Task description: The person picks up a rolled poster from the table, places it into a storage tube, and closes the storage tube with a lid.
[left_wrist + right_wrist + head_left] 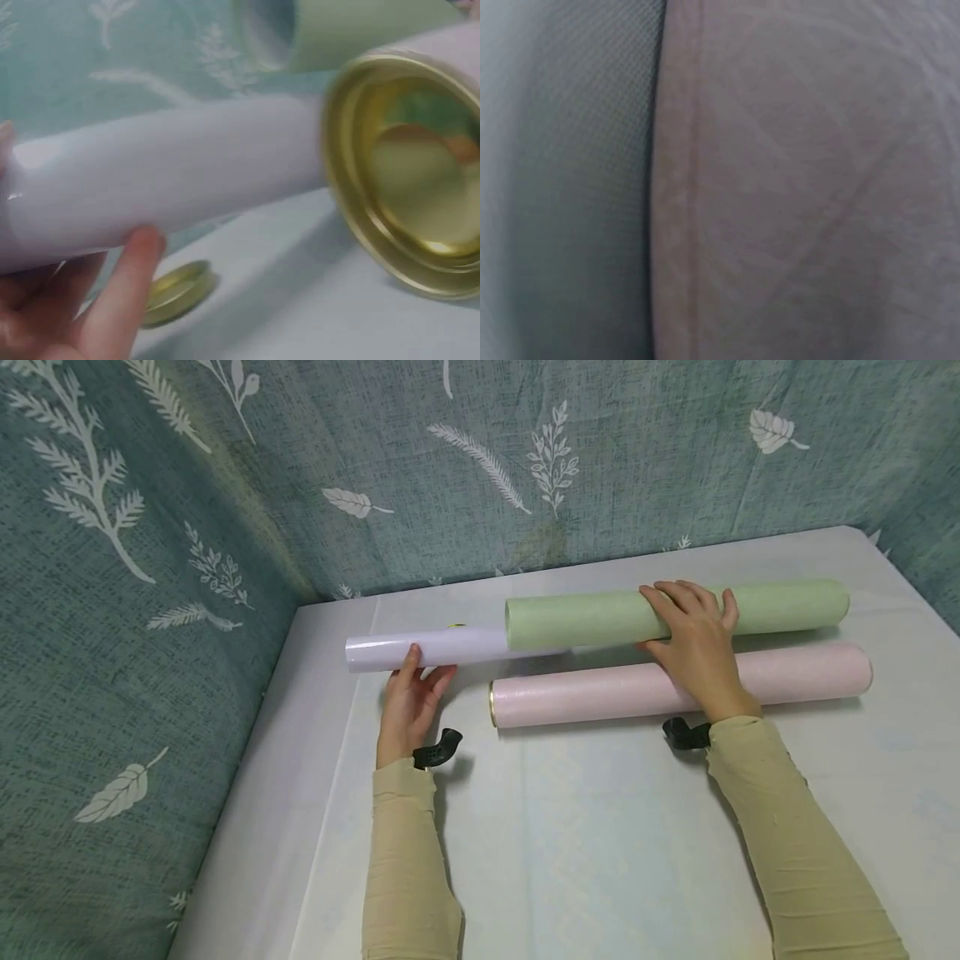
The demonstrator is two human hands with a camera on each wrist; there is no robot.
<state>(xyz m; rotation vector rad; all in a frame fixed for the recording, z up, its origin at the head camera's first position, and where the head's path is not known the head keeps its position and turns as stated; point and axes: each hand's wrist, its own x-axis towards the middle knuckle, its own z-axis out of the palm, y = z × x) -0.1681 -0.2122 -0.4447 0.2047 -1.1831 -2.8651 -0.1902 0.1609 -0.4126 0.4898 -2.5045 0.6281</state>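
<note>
My left hand (pixel 407 708) grips a glossy pale lilac roll (pixel 375 653) near its left end, thumb on the near side and fingers below. In the left wrist view, this lilac roll (pixel 187 161) is above the table. My right hand (pixel 697 647) holds a pale green tube (pixel 585 617) from above, fingers over its far side. The green tube's open end faces left and covers part of the lilac roll. Nearer me, under the right wrist, lies a pink tube (pixel 585 697); its gold-rimmed open end (pixel 349 195) shows in the left wrist view.
A small gold lid (pixel 178 292) lies on the white-covered table (pixel 600 843), mostly hidden behind the lilac roll in the head view. Patterned green cloth (pixel 420 468) hangs behind and at the left. The right wrist view shows only close, blurred surfaces.
</note>
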